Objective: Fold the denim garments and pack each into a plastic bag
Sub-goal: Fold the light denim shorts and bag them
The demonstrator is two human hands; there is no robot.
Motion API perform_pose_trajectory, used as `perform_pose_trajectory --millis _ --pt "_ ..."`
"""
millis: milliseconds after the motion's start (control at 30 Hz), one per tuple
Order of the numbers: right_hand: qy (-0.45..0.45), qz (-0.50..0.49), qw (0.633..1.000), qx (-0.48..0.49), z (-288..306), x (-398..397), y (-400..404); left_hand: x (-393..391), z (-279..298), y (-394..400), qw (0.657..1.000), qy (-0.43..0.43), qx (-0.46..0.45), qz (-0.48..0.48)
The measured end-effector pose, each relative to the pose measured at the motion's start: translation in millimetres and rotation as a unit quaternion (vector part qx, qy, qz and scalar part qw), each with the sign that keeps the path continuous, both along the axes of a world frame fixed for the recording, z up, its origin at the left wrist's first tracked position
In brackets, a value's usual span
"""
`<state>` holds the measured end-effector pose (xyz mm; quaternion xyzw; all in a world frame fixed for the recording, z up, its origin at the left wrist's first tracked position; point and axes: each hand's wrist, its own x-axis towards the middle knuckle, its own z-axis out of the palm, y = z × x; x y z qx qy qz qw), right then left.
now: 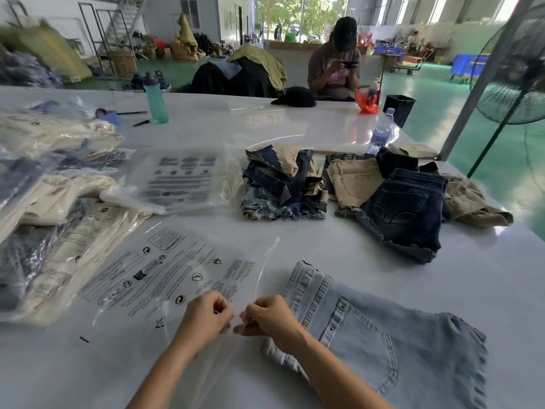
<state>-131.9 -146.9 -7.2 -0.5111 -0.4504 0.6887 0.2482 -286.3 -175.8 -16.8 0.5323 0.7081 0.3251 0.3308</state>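
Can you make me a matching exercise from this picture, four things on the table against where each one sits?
Things:
1. light blue denim shorts
2. printed plastic bag
3. teal water bottle
4. dark denim shorts

Places:
A. far left, standing upright
B. pinched at its edge by both hands
C. near right, beside the right hand
D. far right, overlapping tan shorts

Pairs: 1-C, 2-B, 3-A, 4-D
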Motion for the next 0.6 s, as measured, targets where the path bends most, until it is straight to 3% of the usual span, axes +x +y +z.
perform_pose_trajectory --millis 167,233,300,400,467,500,567,600 --pt "-0.028 -0.046 0.999 -0.003 -4 3 5 -18 17 2 0.984 0.026 0.112 0.133" --pt "-0.021 -0.053 0.998 -0.001 -7 5 6 -25 25 0 0.976 -0.001 0.138 0.168" --pt "0.001 -0.045 0.999 0.007 -6 2 4 -20 30 -1 0.989 -0.014 0.096 0.109" --pt "0.020 0.015 1.000 0.015 0 1 5 -2 22 -6 0.983 0.171 0.073 -0.017" --pt "-0.062 0.020 0.993 0.101 3 17 18 5 19 -5 0.965 0.237 0.096 -0.055" --pt "-0.147 -0.008 0.973 0.180 6 33 29 7 18 -3 0.959 0.261 0.083 -0.066" --pt "-0.348 -0.025 0.888 0.300 12 79 52 15 15 1 0.950 0.303 0.024 -0.072" --pt "-0.441 0.007 0.845 0.302 12 105 62 21 13 3 0.947 0.314 -0.001 -0.070"
